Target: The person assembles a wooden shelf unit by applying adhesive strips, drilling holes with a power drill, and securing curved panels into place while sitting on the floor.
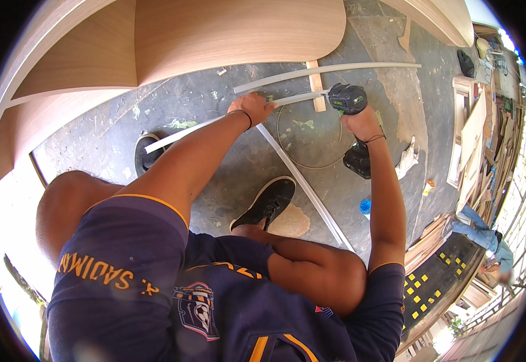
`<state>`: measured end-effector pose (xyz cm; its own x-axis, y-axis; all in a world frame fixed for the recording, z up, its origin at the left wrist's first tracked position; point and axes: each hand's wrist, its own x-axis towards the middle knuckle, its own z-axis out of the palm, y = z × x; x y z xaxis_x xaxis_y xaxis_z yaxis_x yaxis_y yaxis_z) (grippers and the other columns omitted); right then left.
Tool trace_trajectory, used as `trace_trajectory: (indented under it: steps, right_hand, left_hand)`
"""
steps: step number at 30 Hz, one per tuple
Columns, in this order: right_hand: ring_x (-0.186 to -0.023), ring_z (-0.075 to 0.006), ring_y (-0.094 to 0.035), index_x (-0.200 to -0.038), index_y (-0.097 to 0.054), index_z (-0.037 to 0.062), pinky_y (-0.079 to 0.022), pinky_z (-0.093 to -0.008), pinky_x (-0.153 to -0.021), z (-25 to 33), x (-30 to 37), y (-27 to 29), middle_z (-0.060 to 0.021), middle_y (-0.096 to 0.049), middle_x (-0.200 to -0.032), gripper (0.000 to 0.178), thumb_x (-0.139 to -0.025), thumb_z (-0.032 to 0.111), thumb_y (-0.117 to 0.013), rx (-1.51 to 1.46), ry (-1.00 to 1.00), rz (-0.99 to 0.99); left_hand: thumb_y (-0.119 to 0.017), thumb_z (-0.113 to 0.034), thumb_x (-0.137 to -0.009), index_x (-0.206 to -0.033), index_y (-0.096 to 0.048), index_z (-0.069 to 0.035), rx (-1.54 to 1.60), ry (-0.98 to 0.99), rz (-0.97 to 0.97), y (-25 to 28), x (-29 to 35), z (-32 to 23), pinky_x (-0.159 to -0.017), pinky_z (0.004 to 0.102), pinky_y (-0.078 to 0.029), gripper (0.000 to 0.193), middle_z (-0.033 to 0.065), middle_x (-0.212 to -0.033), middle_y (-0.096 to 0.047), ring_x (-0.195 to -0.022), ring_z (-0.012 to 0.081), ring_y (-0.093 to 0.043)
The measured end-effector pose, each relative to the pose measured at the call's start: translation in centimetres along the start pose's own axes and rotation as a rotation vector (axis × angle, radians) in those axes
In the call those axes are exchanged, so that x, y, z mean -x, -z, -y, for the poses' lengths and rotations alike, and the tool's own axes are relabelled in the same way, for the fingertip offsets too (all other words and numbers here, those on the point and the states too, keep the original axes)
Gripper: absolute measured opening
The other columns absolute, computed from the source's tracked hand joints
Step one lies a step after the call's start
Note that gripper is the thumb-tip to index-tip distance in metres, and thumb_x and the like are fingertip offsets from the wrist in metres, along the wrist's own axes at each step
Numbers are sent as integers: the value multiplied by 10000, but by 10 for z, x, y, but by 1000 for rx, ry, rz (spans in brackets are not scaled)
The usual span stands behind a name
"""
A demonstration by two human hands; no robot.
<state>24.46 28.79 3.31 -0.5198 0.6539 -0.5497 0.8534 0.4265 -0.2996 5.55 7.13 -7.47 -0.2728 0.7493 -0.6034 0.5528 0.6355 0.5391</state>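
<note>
Above the grey floor [317,142], the left hand [253,108] grips a pale strip [296,98], probably for keeping it steady; a wooden piece [316,83] lies under its end, seemingly as support. The right hand [362,123] holds a drill [347,99] by its handle; whether the tip touches, I cannot tell.

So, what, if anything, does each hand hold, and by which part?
Right hand: the drill, by its handle. Left hand: a pale strip, partway along its length.

Bright daylight, washed-out glare both sides, fisheye-bent edges
</note>
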Motion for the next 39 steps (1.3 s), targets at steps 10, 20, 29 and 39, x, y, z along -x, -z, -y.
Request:
trace_trajectory:
  steps: [10,20,29,39]
  right_hand:
    - [-871,-401,-631,-903,-660,23,-501,-432,-746,-6,-3,-1,-239,-656,-884,344,-631,234,-670,-5,-8,-9]
    - [-859,-399,-632,-902,-658,28,-501,-431,-738,1,-1,1,-237,-656,-875,337,-629,225,-675,2,-8,3]
    - [-877,-405,-628,-904,-659,20,-502,-432,-747,0,-2,-1,-245,-653,-888,344,-632,230,-674,28,15,-6]
    - [-868,-405,-632,-889,-661,14,-506,-430,-741,-4,-4,-3,-247,-653,-877,339,-630,232,-675,6,-1,-18]
  left_hand:
    - [-349,-545,-939,-996,-657,-63,11,4,-3,3,3,-3,-914,441,-459,575,168,-1133,-596,-1087,329,-561]
    - [-341,-548,-939,-1022,-652,-75,-16,2,-2,3,3,-3,-912,436,-463,573,162,-1149,-593,-1098,324,-560]
    - [-344,-546,-940,-1029,-652,-68,-11,2,6,4,3,-3,-926,436,-453,576,160,-1160,-588,-1113,322,-549]
    - [-346,-546,-940,-1034,-653,-79,0,18,13,4,4,-3,-923,434,-457,566,156,-1171,-586,-1117,321,-549]
